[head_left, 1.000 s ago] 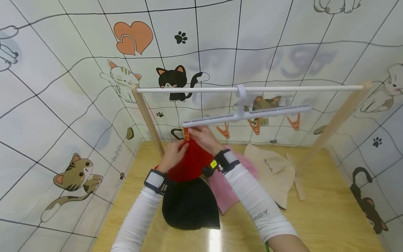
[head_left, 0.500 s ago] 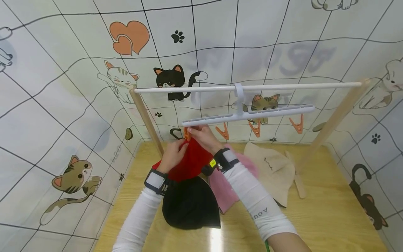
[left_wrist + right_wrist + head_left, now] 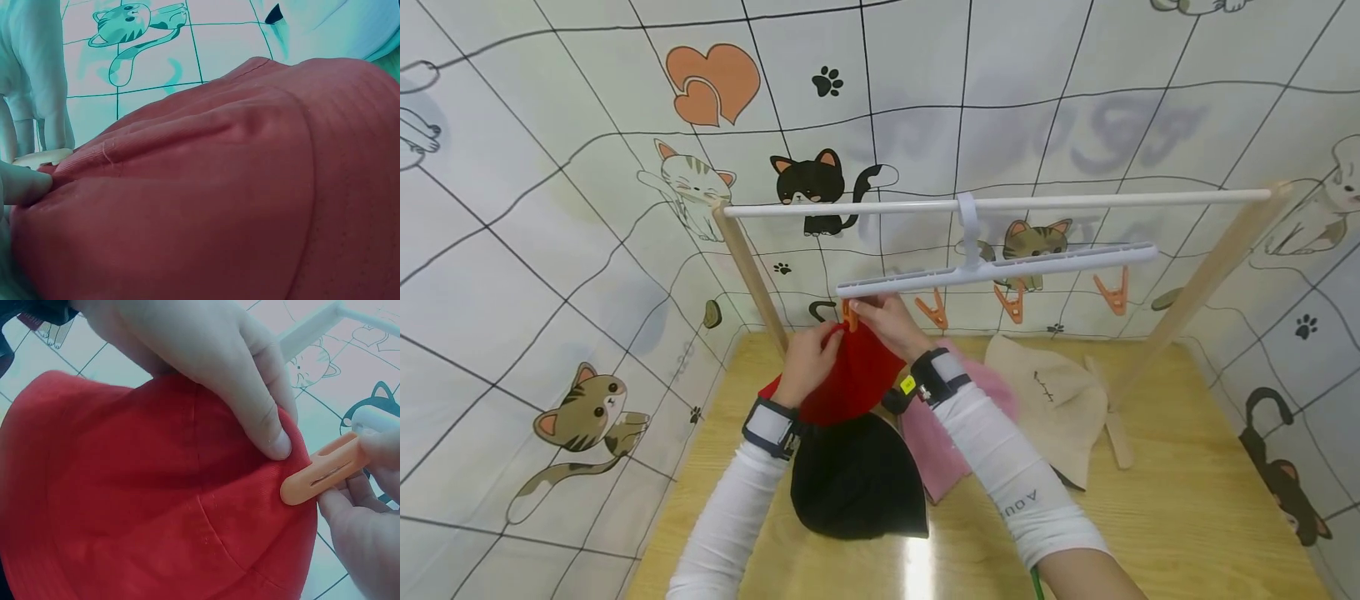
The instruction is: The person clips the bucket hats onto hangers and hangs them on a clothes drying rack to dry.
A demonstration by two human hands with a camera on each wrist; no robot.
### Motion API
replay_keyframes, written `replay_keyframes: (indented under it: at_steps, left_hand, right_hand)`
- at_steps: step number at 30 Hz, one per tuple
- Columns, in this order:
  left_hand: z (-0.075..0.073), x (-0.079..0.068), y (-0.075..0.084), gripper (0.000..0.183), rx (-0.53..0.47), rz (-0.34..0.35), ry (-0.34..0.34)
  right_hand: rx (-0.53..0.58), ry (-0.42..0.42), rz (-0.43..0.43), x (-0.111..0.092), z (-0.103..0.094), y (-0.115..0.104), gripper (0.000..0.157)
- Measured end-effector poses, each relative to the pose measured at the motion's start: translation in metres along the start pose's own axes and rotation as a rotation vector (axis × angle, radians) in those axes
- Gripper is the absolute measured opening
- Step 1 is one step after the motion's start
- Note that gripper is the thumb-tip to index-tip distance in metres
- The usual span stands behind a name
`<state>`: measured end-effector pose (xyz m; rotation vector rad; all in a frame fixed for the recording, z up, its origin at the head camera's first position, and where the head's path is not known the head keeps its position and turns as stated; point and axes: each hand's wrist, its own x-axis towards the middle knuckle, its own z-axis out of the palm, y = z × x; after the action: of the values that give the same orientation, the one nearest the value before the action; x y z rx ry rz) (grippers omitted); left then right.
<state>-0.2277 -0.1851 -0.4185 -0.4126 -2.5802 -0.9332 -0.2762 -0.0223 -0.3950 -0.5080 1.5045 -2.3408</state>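
While a white backdrop printed with cats and a black grid fills the rear, a pale wood-grained counter extends below. Over it stands a rack of wooden posts and a white rod, bearing a white plastic hanger, tilted with its left end lower. A beige fabric hat and a black fabric hat lie on the counter; between them, partly hidden by the right forearm, lies a pink fabric hat. The red cloth hat is held above the counter, below the hanger's left end. Of the hands, the left hand pinches its crown, thumb against the cloth; the right hand, fingers nearly together, pinches an orange plastic clip. The clip's tip overlaps the crown's edge; its bite cannot be determined. Three similar clips hang along the hanger.
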Motion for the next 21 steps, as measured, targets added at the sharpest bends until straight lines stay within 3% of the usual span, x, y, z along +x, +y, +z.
replay_keyframes:
  at_steps: [7,11,16,21]
  left_hand:
    - [-0.001,-0.002,0.001,0.014,0.017,-0.016,-0.022]
    - [-0.003,-0.004,0.001,0.014,0.024,-0.022,-0.027]
    - [-0.006,-0.005,-0.003,0.014,0.009,-0.027,0.003]
    - [-0.011,-0.004,-0.005,0.015,-0.009,-0.008,0.052]
  right_hand:
    - [-0.008,-0.024,-0.021,-0.001,-0.001,0.003,0.033]
    - [-0.116,-0.013,-0.045,-0.006,-0.004,0.007,0.035]
    - [-0.247,0.0,-0.059,-0.017,-0.015,0.014,0.037]
    - [-0.245,-0.012,-0.042,-0.029,-0.03,0.023,0.036]
